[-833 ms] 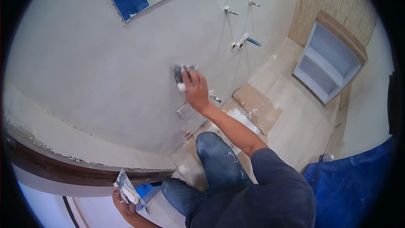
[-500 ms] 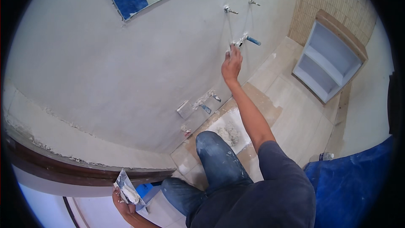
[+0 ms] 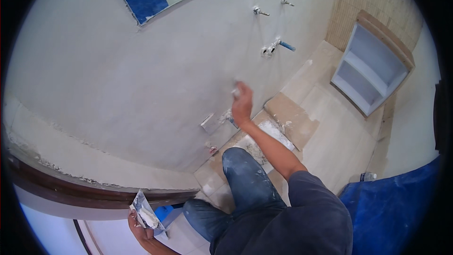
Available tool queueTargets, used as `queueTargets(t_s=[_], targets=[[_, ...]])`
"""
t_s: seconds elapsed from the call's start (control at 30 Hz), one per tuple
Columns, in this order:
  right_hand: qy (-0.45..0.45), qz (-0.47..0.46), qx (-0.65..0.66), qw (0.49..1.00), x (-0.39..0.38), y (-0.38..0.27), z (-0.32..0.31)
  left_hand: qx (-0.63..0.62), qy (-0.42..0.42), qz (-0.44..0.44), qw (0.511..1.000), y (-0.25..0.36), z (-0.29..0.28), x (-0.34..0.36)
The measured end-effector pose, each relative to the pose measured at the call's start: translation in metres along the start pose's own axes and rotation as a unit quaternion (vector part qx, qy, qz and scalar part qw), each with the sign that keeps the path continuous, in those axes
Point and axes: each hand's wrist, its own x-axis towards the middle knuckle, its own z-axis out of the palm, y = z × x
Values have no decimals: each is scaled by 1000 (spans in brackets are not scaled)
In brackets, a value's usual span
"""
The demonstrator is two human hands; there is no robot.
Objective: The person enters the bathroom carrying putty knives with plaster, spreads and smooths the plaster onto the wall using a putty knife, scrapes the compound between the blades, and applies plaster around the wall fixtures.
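My left hand (image 3: 138,229) grips a flat metal trowel (image 3: 140,204) with a lump of white plaster (image 3: 150,219) on its face, low on the left beside the wall's end. In front of the grey plastered wall (image 3: 141,80), my right hand (image 3: 242,103) is closed, its fingers blurred. A small pale thing shows at the fingertips, too smeared to name. Just below that hand are a square wall box (image 3: 207,123) and pipe stubs partly hidden by it. Farther up, two pipe holes (image 3: 268,51) sit beside a blue-capped pipe (image 3: 287,46).
Two metal valve stems (image 3: 261,12) stick out higher on the wall. A white sheet with a plaster heap (image 3: 257,153) lies on the floor by my knee, next to cardboard (image 3: 292,119). At right stand a shelf unit (image 3: 370,68) and a blue sheet (image 3: 391,203).
My right hand has come down and left along the wall, away from the pipe holes, which now show. The left hand and trowel have barely moved.
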Motion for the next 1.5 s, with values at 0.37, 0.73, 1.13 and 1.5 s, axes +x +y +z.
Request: queueTargets(t_s=[0.37,0.73,1.13,1.5], targets=[[67,225,-61,970,126,52,2,11,-20,9,1000,2,-5,-2],[20,22,-85,996,49,-23,31,7,-42,3,999,5,-6,-3],[-6,62,-31,998,-1,18,-4,24,3,-3,1000,7,6,-5],[-8,59,-71,996,-43,-4,61,2,-19,0,1000,4,2,0]])
